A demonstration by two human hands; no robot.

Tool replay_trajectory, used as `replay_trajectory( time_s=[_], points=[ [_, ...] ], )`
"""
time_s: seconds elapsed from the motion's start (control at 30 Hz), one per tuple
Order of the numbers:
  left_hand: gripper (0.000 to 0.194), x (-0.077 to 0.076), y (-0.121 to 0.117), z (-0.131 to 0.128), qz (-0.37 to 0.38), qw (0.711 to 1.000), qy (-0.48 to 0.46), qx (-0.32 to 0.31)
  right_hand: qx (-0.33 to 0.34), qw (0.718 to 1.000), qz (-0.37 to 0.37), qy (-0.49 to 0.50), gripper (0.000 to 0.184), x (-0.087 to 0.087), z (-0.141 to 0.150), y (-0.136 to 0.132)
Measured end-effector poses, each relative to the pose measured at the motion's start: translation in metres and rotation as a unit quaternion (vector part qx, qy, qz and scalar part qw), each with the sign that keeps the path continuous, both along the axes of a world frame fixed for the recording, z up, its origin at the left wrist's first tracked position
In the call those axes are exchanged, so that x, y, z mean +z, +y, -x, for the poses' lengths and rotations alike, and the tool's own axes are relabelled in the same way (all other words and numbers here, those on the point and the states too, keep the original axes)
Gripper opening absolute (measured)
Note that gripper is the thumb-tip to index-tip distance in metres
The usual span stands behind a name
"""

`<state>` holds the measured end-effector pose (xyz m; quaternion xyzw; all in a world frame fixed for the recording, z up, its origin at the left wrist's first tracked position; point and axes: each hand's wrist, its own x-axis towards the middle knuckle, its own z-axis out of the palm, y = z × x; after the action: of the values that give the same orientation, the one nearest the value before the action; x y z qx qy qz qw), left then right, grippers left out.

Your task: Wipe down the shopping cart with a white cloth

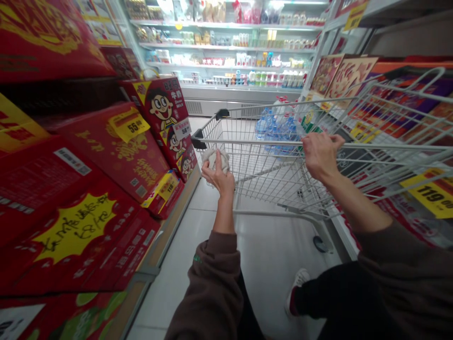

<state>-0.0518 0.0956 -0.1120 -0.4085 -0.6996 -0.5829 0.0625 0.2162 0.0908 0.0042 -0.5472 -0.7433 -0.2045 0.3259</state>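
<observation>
A wire shopping cart [262, 174] stands side-on in front of me, with dark plastic corner pieces [199, 139] at its left end. My left hand [220, 175] is closed on a crumpled off-white cloth [211, 159], held against the wire side just below the left corner. Its index finger points up along the cloth. Farther right, my right hand [321, 155] is wrapped round the cart's near top rail [269, 142]. Part of the cart's right end runs past the frame's edge.
Red gift boxes [116, 151] and milk cartons [164, 113] are stacked close on the left. Bottled water packs [276, 127] stand beyond the cart. A lit refrigerated shelf [226, 45] spans the back. Boxed goods [406, 94] line the right. A cart wheel [321, 244] is near my shoe [300, 278].
</observation>
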Motion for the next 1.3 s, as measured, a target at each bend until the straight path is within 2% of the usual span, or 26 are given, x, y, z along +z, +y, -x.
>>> replay_trajectory(
  time_s=[0.1, 0.2, 0.33, 0.4, 0.47, 0.57, 0.67, 0.8, 1.03, 1.13, 1.3],
  points=[
    [0.07, -0.002, 0.002, 0.007, 0.003, 0.997, -0.054, 0.053, 0.003, 1.0, -0.002, 0.004, 0.051, -0.003, -0.004, -0.003],
    [0.065, -0.002, 0.002, 0.014, -0.027, 0.987, -0.098, 0.127, 0.008, 1.0, -0.008, 0.01, 0.05, -0.005, -0.009, -0.006],
    [0.064, 0.005, -0.004, 0.017, -0.084, 0.976, -0.096, 0.176, -0.009, 0.999, -0.027, 0.015, 0.051, -0.004, -0.01, -0.012],
    [0.063, 0.008, -0.007, 0.018, -0.104, 0.977, -0.076, 0.171, -0.017, 0.999, -0.049, 0.011, 0.051, 0.002, -0.006, -0.014],
    [0.063, 0.01, -0.009, 0.019, -0.114, 0.981, -0.048, 0.15, 0.004, 0.998, -0.06, -0.009, 0.048, 0.008, 0.002, -0.016],
    [0.063, 0.006, -0.006, 0.02, -0.116, 0.988, -0.022, 0.104, 0.046, 0.996, -0.01, -0.078, 0.049, 0.013, 0.018, -0.015],
    [0.065, -0.004, -0.001, 0.02, -0.111, 0.99, -0.037, 0.08, 0.016, 0.994, 0.023, -0.108, 0.055, 0.011, 0.032, -0.013],
    [0.063, -0.019, 0.007, 0.021, -0.075, 0.99, -0.07, 0.094, -0.006, 0.995, 0.006, -0.098, 0.058, 0.005, 0.038, -0.013],
    [0.059, -0.041, 0.007, 0.026, -0.024, 0.991, -0.04, 0.129, -0.005, 0.996, -0.002, -0.093, 0.059, 0.002, 0.036, -0.006],
    [0.051, -0.038, 0.004, 0.033, -0.016, 0.99, -0.058, 0.125, -0.005, 0.996, -0.002, -0.086, 0.058, 0.002, 0.038, -0.005],
    [0.05, -0.015, -0.008, 0.04, -0.04, 0.991, -0.041, 0.124, 0.006, 0.997, -0.007, -0.073, 0.055, 0.001, 0.037, -0.009]
  ],
)
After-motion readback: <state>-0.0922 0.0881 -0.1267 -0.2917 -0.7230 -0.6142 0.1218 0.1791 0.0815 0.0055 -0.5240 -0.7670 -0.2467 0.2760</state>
